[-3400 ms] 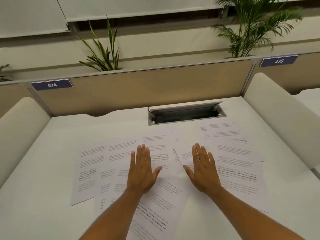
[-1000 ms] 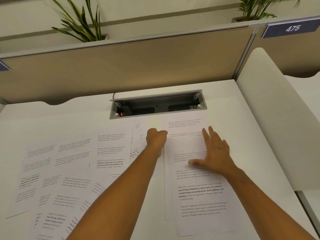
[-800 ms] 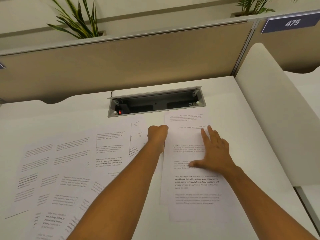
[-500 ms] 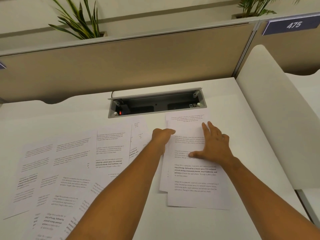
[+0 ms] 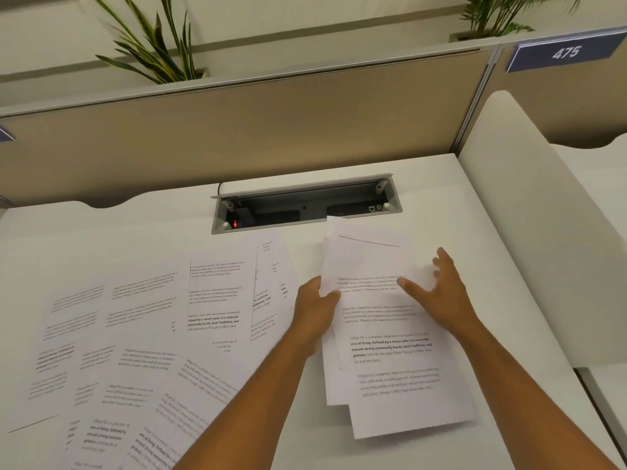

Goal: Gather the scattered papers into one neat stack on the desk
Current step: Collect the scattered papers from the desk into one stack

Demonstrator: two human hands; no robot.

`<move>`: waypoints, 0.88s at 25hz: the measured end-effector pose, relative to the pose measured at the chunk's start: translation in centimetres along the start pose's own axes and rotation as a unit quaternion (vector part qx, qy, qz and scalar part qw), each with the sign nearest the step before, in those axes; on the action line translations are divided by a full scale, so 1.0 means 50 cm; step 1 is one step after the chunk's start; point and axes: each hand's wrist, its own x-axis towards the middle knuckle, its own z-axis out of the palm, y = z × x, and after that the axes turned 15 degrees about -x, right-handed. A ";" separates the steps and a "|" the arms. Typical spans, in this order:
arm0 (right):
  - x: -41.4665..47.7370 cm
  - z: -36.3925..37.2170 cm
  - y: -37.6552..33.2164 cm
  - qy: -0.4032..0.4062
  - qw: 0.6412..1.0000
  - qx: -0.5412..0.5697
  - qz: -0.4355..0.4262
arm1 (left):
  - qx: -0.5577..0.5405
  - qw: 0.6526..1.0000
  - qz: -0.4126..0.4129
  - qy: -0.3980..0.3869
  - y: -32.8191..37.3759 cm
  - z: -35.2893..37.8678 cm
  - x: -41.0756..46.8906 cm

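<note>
A small pile of printed sheets lies on the right half of the white desk, its edges uneven. My left hand pinches the pile's left edge, thumb on top, and the sheets lift a little there. My right hand hovers over the pile's right side with fingers spread and holds nothing. Several more printed sheets lie scattered and overlapping across the left and middle of the desk, partly under my left forearm.
An open grey cable tray is sunk into the desk just behind the pile. A beige partition closes the back, and a white side divider stands at the right. Plants stand behind the partition.
The right-hand sheets have been drawn together into one pile. My left hand has taken hold of its left edge and raised it; my right hand has lifted off the paper and slid right.
</note>
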 end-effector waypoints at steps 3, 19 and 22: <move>-0.064 -0.026 0.002 -0.081 0.983 0.163 0.039 | -0.041 0.999 0.013 0.008 -0.021 -0.043 -0.041; -0.305 -0.092 -0.162 0.144 0.927 0.284 -0.200 | -0.097 0.930 0.352 0.044 0.069 -0.063 -0.258; -0.325 -0.057 -0.133 0.100 0.935 0.299 -0.162 | -0.104 0.934 0.338 0.047 0.028 -0.068 -0.276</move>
